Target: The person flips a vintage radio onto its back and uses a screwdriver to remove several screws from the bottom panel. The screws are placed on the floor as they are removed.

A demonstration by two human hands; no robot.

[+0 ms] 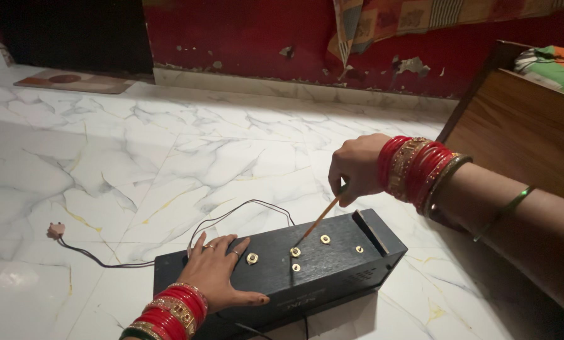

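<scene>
Left hand (216, 267) lies flat, fingers spread, on the near left end of the black box (332, 264), steadying it on the marble floor (106, 157). Right hand (357, 167) pinches a thin stick-like tool (316, 221), possibly a screwdriver, its tip at one brass fitting (295, 252); the other fittings untouched; cord (99, 257) trailing left

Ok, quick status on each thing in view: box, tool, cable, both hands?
black box: lying flat on the marble floor, brass fittings on top.
screwdriver: tilted, tip at a brass fitting.
right hand: fingers closed on the screwdriver handle.
left hand: flat, palm down on the box.
cable: slack on the floor, plug not connected to anything.
</scene>
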